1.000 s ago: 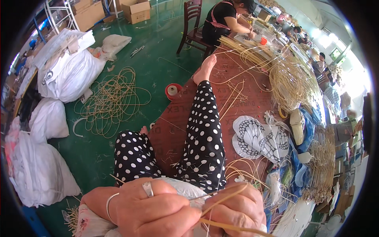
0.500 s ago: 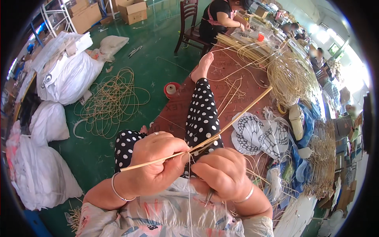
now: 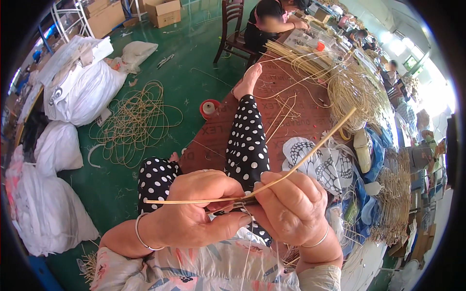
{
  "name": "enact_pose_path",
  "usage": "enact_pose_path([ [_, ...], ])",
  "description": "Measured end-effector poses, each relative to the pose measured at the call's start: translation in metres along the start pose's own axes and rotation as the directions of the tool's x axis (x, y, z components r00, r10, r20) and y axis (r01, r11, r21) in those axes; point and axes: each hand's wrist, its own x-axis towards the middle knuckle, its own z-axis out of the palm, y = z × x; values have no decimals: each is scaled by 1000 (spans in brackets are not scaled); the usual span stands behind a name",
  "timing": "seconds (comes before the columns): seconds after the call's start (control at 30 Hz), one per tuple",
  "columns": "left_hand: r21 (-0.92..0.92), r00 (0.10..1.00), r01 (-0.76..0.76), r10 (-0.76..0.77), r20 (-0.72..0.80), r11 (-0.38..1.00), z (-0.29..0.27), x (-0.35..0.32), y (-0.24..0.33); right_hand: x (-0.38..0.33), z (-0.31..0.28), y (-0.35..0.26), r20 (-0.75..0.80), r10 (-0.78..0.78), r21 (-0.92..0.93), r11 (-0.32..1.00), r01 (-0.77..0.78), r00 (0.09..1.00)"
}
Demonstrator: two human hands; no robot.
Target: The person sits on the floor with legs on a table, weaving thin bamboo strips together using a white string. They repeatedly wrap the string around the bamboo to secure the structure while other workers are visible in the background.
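Note:
My left hand [image 3: 191,216] is closed on a thin, pale bamboo strip [image 3: 324,140], pinching it near a spot where white thread [image 3: 246,254] hangs down over my lap. One end of the strip sticks out left across the knuckles; the longer part slants up to the right past my right hand [image 3: 293,208]. That hand is closed too, its fingers against the strip just right of the thread. Between both hands a small dark metal piece [image 3: 239,204] shows, mostly covered, its kind unclear.
My leg in dotted trousers [image 3: 246,140] rests on a reddish-brown board [image 3: 213,140]. White fabric with black butterfly-wing patterns [image 3: 315,162] lies right, near bamboo coils [image 3: 357,92]. Cane loops [image 3: 138,126] and white sacks [image 3: 60,213] lie left. A person [image 3: 267,26] works at the far end.
My right hand has risen to the strip, and the dark metal piece that hung below it is now between my hands. The strip's long end has shifted right.

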Motion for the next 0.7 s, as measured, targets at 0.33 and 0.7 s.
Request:
enact_pose_path([
  [0.33,-293,982,185,-187,21,938,-2,-5,-6,2,4,15,158,240,434,854,-286,958],
  [0.7,-595,825,495,-558,92,633,-8,-25,-44,-19,33,15,538,578,458,412,-788,614],
])
